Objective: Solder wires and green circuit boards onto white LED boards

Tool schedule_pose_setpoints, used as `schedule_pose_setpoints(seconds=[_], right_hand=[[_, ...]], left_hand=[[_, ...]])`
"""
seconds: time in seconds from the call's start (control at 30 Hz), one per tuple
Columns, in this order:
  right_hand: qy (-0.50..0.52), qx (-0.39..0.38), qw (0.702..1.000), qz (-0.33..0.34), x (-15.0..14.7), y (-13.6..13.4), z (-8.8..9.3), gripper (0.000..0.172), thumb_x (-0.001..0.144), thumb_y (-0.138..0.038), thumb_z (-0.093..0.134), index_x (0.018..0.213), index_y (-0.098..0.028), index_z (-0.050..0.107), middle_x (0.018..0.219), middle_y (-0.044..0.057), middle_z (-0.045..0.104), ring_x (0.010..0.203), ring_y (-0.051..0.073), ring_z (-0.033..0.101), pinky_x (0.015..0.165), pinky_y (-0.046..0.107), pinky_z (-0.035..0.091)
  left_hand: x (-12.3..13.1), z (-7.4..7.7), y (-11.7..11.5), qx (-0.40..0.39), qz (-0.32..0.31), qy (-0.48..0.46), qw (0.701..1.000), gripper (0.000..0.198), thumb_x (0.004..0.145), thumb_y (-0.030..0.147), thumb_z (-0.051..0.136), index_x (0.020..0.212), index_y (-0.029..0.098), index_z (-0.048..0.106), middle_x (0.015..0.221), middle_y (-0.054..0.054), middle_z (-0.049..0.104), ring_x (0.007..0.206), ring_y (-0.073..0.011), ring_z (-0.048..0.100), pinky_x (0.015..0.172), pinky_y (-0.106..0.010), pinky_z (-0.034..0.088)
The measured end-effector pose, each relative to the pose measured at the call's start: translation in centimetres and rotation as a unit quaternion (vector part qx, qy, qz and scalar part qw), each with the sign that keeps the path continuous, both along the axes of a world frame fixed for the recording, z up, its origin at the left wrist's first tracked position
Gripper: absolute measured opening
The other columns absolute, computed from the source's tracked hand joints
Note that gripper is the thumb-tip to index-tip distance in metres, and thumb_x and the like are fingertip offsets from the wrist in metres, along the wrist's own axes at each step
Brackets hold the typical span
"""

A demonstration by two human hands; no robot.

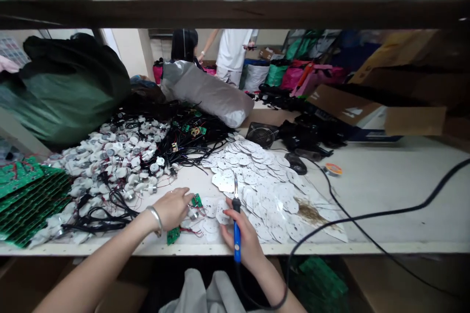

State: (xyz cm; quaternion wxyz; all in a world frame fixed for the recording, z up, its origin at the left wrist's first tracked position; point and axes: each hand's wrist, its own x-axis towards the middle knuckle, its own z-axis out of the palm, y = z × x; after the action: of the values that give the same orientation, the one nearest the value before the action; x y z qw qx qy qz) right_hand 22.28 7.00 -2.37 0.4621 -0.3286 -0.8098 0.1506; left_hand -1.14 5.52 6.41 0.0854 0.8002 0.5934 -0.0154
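- Right hand (244, 240) closed firmly around a blue-handled soldering iron (237, 247), held pen-style at the near edge of a heap of white perforated plates (259, 188), its thin metal tip pointing up and touching nothing.
- Left hand (171, 208) curled with fingers reaching toward a small green circuit board (197, 200) just left of the heap; whether it grips the board cannot be told.
- A second green circuit board (173, 235) lies below the left hand, trailing thin red wires toward the heap.
- Pen-style hold appears well suited to fine tip control; keeping the hot tip clear of fingers and plates, with the small board held steady, looks like the sound way to work here.
- Round metal-backed parts (117, 161) with black wires (99, 222) are piled left of the heap, with stacked green boards (31, 200) beyond them.
- A small orange-rimmed spool (333, 169) sits on the surface (389, 190) right of the heap, near a black cable (367, 216).
- Behind the heap, a person in a white shirt (232, 51) stands among packed bags.
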Motion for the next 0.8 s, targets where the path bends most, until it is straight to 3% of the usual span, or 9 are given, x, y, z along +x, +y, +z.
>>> schedule_pose_setpoints(seconds=[0.13, 0.33, 0.43, 0.57, 0.63, 0.7, 0.8], right_hand=[[0.007, 0.004, 1.0, -0.006, 0.5, 0.4, 0.3, 0.029, 0.085, -0.016, 0.055, 0.114, -0.021, 0.05, 0.13, 0.017, 0.058, 0.119, 0.025, 0.059, 0.095, 0.04, 0.054], [-0.009, 0.008, 1.0, 0.028, 0.2, 0.8, 0.7, 0.029, 0.085, -0.016, 0.054, 0.114, -0.022, 0.053, 0.127, 0.015, 0.06, 0.117, 0.024, 0.06, 0.093, 0.036, 0.055], [-0.016, 0.003, 0.998, 0.059, -0.2, 0.6, 0.5, 0.029, 0.085, -0.015, 0.051, 0.112, -0.022, 0.055, 0.127, 0.014, 0.06, 0.115, 0.023, 0.062, 0.089, 0.032, 0.057], [-0.037, -0.016, 0.996, 0.075, 0.0, 0.4, 0.4, 0.032, 0.083, -0.014, 0.05, 0.114, -0.023, 0.055, 0.125, 0.013, 0.061, 0.112, 0.024, 0.064, 0.085, 0.031, 0.059], [-0.057, -0.021, 0.994, 0.087, 0.2, 0.4, 0.5, 0.033, 0.083, -0.014, 0.049, 0.114, -0.023, 0.055, 0.12, 0.013, 0.062, 0.106, 0.023, 0.067, 0.08, 0.029, 0.06], [-0.073, -0.018, 0.993, 0.093, 0.2, 0.5, 0.5, 0.033, 0.083, -0.014, 0.049, 0.114, -0.023, 0.055, 0.117, 0.012, 0.064, 0.102, 0.022, 0.068, 0.077, 0.028, 0.06], [-0.082, -0.009, 0.993, 0.081, 0.2, 0.5, 0.5, 0.033, 0.083, -0.016, 0.051, 0.115, -0.023, 0.053, 0.114, 0.012, 0.064, 0.1, 0.023, 0.068, 0.077, 0.03, 0.06]], left_hand=[[2.3, -0.7, 1.1, 0.0, 0.013, -0.037, 0.999, 0.043, 0.095, 0.035, 0.039, 0.132, 0.016, 0.052, 0.137, -0.016, 0.051, 0.125, -0.0276, 0.05, 0.102, -0.042, 0.044], [4.4, -3.2, -0.9, 0.029, -0.108, 0.063, 0.992, 0.043, 0.093, 0.039, 0.047, 0.129, 0.018, 0.054, 0.135, -0.015, 0.054, 0.132, -0.0347, 0.043, 0.109, -0.053, 0.036], [3.7, -2.6, -1.7, 0.026, -0.126, 0.042, 0.991, 0.038, 0.092, 0.038, 0.049, 0.123, 0.019, 0.059, 0.134, -0.013, 0.056, 0.131, -0.0338, 0.044, 0.109, -0.053, 0.035], [2.1, -0.2, -0.8, 0.01, -0.115, -0.048, 0.992, 0.031, 0.089, 0.034, 0.055, 0.118, 0.026, 0.062, 0.133, -0.008, 0.057, 0.128, -0.0276, 0.048, 0.108, -0.047, 0.038], [0.9, 1.3, 0.7, 0.013, -0.045, -0.067, 0.997, 0.027, 0.091, 0.03, 0.049, 0.113, 0.027, 0.065, 0.124, -0.005, 0.063, 0.118, -0.0195, 0.057, 0.103, -0.035, 0.044], [-0.5, 2.5, 3.1, 0.032, 0.104, -0.027, 0.994, 0.028, 0.094, 0.028, 0.042, 0.107, 0.026, 0.067, 0.111, -0.004, 0.068, 0.103, -0.0156, 0.064, 0.092, -0.028, 0.049], [-2.9, 2.9, 7.2, 0.081, 0.258, 0.033, 0.962, 0.037, 0.095, 0.031, 0.036, 0.112, 0.012, 0.062, 0.108, -0.019, 0.066, 0.097, -0.0286, 0.066, 0.082, -0.042, 0.052]])
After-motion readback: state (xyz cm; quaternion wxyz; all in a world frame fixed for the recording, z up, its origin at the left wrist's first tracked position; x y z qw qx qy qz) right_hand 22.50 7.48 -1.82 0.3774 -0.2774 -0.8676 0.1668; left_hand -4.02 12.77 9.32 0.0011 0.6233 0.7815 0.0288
